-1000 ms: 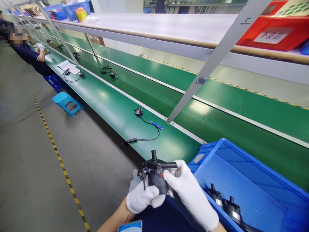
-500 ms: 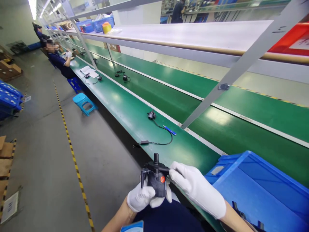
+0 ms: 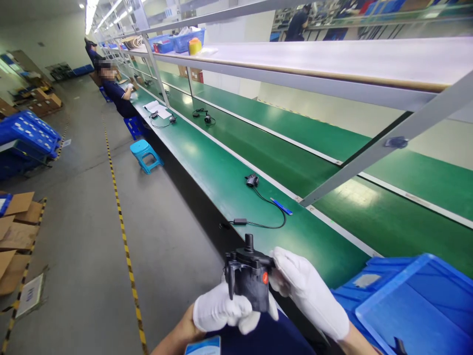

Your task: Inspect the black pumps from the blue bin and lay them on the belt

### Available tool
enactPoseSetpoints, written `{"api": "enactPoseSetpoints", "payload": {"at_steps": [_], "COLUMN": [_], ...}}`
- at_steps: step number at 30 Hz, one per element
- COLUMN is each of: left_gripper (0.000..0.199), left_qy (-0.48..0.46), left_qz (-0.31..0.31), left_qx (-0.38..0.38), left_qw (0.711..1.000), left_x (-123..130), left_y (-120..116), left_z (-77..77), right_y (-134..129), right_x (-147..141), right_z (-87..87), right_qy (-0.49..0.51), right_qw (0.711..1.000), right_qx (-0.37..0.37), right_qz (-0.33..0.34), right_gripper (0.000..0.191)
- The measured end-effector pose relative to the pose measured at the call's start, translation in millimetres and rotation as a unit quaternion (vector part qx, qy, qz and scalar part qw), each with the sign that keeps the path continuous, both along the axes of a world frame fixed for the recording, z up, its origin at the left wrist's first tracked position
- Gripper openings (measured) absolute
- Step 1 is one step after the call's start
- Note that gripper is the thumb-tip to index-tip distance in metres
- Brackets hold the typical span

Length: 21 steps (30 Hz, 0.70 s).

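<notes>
Both my hands wear white gloves. A black pump-like housing (image 3: 251, 283) with an upright spout and a round orange sticker is held in front of my lap. My left hand (image 3: 221, 308) is wrapped round its lower part from below. The fingers of my right hand (image 3: 299, 281) pinch the side tube at the housing's upper right. Beyond them on the green bench (image 3: 199, 162) lie a small black device (image 3: 252, 180) with a cable and inline box (image 3: 240, 222), and a blue pen (image 3: 281, 206).
A blue bin (image 3: 417, 301) stands at the lower right, with black parts inside. A slanted metal post (image 3: 369, 158) rises from the bench. A turquoise stool (image 3: 146, 155) is on the floor at left. A seated person (image 3: 116, 91) works farther along.
The view has swung, so the bench and stool appear farther right. Both hands still hold the housing, which appears slightly turned, with its sticker farther to the right.
</notes>
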<state>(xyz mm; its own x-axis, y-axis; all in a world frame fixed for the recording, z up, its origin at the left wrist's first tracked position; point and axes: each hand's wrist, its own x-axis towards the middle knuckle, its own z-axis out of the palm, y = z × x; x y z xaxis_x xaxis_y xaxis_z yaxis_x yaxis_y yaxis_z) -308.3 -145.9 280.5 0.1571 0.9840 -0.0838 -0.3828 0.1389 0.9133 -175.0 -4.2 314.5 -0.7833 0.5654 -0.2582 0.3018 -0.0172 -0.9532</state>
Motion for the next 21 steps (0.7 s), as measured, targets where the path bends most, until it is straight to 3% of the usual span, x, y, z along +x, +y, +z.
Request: {"api": "enactPoseSetpoints", "payload": {"at_steps": [4, 7, 12, 21], "left_gripper": [0.073, 0.073, 0.069, 0.068], "left_qy": [-0.094, -0.140, -0.098, -0.063], "left_qz": [-0.019, -0.023, -0.042, -0.055], "left_qx": [-0.004, -0.018, -0.031, -0.072], "left_qw": [0.995, 0.990, 0.994, 0.994], "left_x": [-2.1, -0.4, -2.4, -0.2], "left_y": [-13.2, -12.7, 1.6, 28.6], "left_z": [11.5, 8.2, -1.1, -0.7], "right_y": [-12.4, -13.8, -2.6, 20.2], "right_x": [-7.2, -4.7, 2.6, 7.4], "right_z": [-6.5, -15.2, -29.5, -40.3], "right_qy": [0.011, -0.001, -0.007, 0.018], "right_qw": [0.996, 0.993, 0.991, 0.986], "right_qx": [-0.089, -0.111, -0.127, -0.159], "right_qz": [-0.029, -0.032, -0.048, -0.054], "right_gripper": [0.070, 0.071, 0.072, 0.069]}}
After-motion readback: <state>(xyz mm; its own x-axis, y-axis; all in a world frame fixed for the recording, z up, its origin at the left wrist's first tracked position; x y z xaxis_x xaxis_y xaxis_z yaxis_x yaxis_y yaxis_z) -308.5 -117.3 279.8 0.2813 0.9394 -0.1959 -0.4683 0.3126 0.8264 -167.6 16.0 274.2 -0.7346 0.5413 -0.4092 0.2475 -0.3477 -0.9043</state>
